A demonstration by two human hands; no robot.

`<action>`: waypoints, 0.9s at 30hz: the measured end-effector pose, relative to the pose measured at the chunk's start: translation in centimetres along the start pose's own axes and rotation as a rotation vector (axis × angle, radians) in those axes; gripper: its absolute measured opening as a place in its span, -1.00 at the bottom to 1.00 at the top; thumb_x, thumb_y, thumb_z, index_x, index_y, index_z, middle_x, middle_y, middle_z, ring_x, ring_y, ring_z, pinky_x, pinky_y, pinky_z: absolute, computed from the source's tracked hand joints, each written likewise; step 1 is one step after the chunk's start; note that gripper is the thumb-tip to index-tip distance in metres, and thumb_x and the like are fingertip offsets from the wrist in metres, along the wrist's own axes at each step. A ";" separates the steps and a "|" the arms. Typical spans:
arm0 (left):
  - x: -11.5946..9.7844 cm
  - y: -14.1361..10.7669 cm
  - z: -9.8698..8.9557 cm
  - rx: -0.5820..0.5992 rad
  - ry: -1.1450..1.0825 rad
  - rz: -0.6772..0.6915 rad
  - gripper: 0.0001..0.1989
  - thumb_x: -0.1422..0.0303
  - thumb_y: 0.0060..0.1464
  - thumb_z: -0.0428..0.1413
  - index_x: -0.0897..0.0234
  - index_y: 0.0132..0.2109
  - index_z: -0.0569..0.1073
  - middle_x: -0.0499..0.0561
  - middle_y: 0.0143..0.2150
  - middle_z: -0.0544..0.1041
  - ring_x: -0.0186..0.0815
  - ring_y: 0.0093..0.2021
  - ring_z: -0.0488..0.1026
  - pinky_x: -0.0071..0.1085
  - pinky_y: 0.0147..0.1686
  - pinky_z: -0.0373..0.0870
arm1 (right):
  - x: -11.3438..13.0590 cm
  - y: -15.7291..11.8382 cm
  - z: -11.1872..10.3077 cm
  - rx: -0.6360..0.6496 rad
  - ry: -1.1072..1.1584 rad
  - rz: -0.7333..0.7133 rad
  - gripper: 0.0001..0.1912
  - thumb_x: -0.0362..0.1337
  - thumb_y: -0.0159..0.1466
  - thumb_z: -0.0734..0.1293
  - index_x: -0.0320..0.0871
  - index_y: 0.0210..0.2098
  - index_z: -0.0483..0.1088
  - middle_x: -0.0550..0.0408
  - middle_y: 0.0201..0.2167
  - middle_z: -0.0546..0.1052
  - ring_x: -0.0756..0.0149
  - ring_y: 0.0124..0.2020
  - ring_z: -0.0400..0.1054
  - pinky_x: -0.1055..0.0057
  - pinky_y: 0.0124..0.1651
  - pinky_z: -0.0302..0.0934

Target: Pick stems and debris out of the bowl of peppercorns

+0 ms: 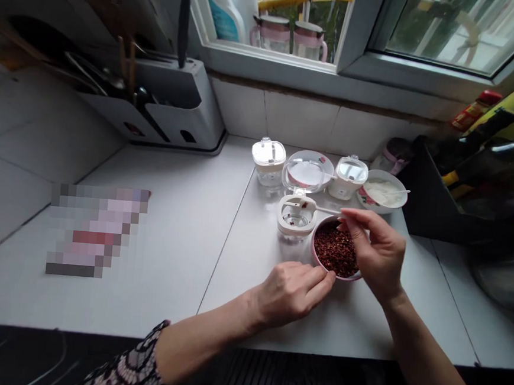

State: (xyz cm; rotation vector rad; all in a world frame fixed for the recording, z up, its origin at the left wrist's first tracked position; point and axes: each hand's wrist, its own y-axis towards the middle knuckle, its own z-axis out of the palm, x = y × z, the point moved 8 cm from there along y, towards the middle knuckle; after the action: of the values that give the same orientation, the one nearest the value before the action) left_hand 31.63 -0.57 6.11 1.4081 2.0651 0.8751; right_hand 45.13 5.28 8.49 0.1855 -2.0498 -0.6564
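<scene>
My right hand (379, 249) pinches the handle of a small white spoon (328, 210). The spoon reaches left over an open seasoning jar (296, 230), with a few dark bits at its tip. More bits show inside the jar, whose transparent lid (302, 178) stands raised at the back. Below my right hand is a bowl (315, 260) of dark red grains that look like Sichuan peppercorns (335, 248). My left hand (293, 293) has its curled fingers on the bowl's near left rim; the thumb is hidden.
Behind stand two closed seasoning jars (268, 164) (348, 179), a plate of white powder (315, 157) and a bowl of white grains (384, 193) with a spoon. A dark bottle rack (434, 206) borders the right. A utensil holder (173, 121) and blurred packet (103, 228) are left.
</scene>
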 end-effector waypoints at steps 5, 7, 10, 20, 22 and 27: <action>-0.1 -0.1 0.1 0.022 0.003 0.000 -0.83 0.56 0.29 -0.03 0.46 -0.15 0.46 0.01 -0.43 0.52 -0.41 -0.51 0.43 -0.51 -0.57 0.34 | 3.0 -1.4 1.7 0.145 -0.299 -0.450 -0.66 -0.47 0.26 0.21 -0.03 -0.11 0.51 0.05 -0.23 0.63 0.22 -0.24 0.51 0.05 0.11 0.25; -0.1 -0.1 0.1 0.023 0.008 -0.001 -0.81 0.55 0.29 -0.05 0.45 -0.14 0.47 0.03 -0.41 0.54 -0.41 -0.50 0.44 -0.51 -0.56 0.35 | 2.9 -1.0 0.9 0.112 -0.321 -0.435 -0.67 -0.46 0.26 0.21 -0.02 -0.12 0.51 0.05 -0.25 0.62 0.19 -0.25 0.50 0.06 0.07 0.27; 0.1 -0.2 0.1 0.014 0.010 -0.013 -0.80 0.55 0.30 -0.06 0.43 -0.13 0.46 0.04 -0.40 0.55 -0.41 -0.50 0.45 -0.52 -0.55 0.36 | 2.7 0.1 -1.4 0.008 -0.317 -0.351 -0.74 -0.44 0.26 0.22 -0.04 -0.22 0.50 0.04 -0.32 0.59 0.17 -0.27 0.47 0.13 -0.07 0.31; 0.0 -0.8 0.4 0.008 -0.035 -0.001 -0.81 0.57 0.27 -0.03 0.46 -0.05 0.43 0.10 -0.33 0.58 -0.39 -0.46 0.49 -0.51 -0.52 0.39 | -0.3 1.3 -0.5 0.249 -0.446 -0.286 -0.78 -0.47 0.23 0.18 -0.14 -0.37 0.42 0.04 -0.43 0.54 0.22 -0.35 0.39 0.23 -0.09 0.18; 0.0 -0.8 0.4 0.001 -0.039 0.002 -0.81 0.56 0.27 -0.03 0.44 -0.04 0.43 0.10 -0.33 0.58 -0.39 -0.47 0.48 -0.51 -0.51 0.39 | -0.7 1.2 -0.1 0.270 -0.409 -0.246 -0.77 -0.48 0.23 0.16 -0.14 -0.38 0.42 0.05 -0.43 0.55 0.24 -0.37 0.39 0.26 -0.11 0.18; 0.0 -0.8 0.4 -0.003 -0.035 -0.004 -0.81 0.56 0.27 -0.02 0.43 -0.03 0.43 0.09 -0.34 0.58 -0.39 -0.49 0.46 -0.52 -0.52 0.37 | -1.7 1.5 -0.5 0.240 -0.318 -0.118 -0.77 -0.49 0.19 0.18 -0.12 -0.40 0.42 0.09 -0.41 0.57 0.25 -0.32 0.43 0.29 -0.13 0.20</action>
State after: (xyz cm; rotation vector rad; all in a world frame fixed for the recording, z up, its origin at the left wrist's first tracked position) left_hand 31.41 -0.67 5.26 1.4071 2.0391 0.8461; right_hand 46.66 6.97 8.19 0.3625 -2.4392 -0.5355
